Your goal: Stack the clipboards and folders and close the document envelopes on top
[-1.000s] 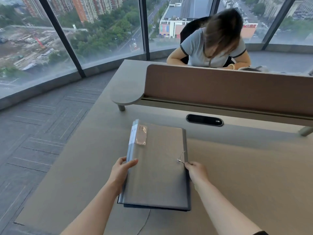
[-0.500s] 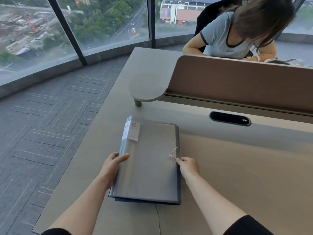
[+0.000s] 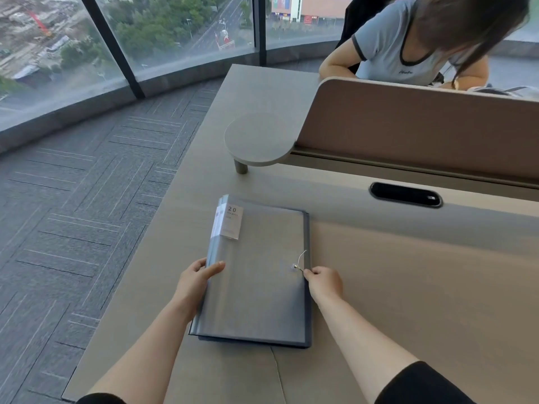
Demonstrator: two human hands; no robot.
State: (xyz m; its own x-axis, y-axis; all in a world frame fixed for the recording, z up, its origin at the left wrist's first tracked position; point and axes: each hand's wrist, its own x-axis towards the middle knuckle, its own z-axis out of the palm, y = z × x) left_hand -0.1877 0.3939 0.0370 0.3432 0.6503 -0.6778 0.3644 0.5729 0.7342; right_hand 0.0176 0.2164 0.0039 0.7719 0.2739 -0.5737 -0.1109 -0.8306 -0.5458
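Two hands grip flat translucent-grey rectangular stack.

One stack of folders, two hands

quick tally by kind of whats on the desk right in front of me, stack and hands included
translucent grey folder on top: 1
dark blue folder underneath, only its edges showing: 1
white label on the top folder: 1
string tie with button: 1
hands: 2, left hand and right hand
total: 6
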